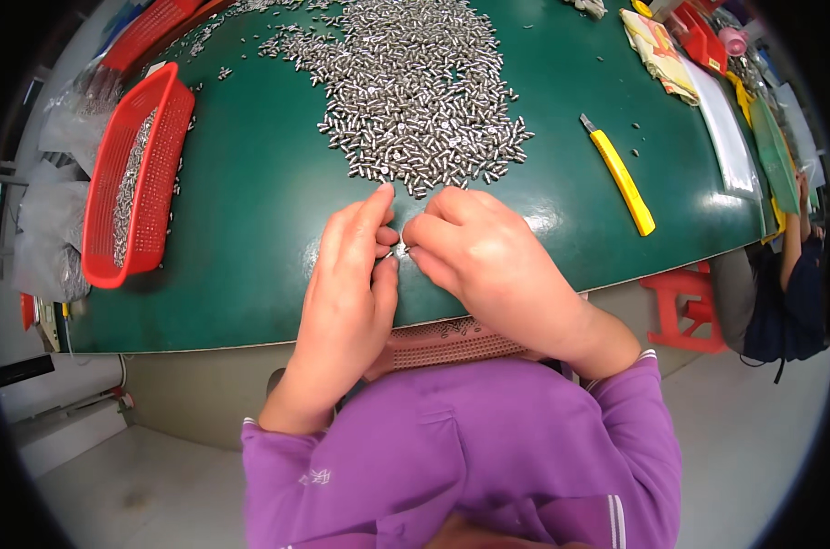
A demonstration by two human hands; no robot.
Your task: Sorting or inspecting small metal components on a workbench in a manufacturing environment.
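A broad heap of small shiny metal pins (424, 101) with rounded ends covers the middle of the green table (259, 238). Just below its near edge, both my hands meet close together. My right hand (488, 247) is closed in a pinch, thumb against bent fingers, with a small metal piece (399, 247) showing at the tips. Facing it is my left hand (349, 261), index finger stretched toward the heap's edge and thumb apart from the bent fingers. The left palm is turned away, so anything inside it is hidden.
A red plastic basket (95, 229) holding more pins stands at the left. On the right lies a yellow utility knife (624, 183), blade exposed. A pink basket (452, 343) sits below the table edge at my lap. Another person (790, 293) is at far right beside a red stool (685, 306).
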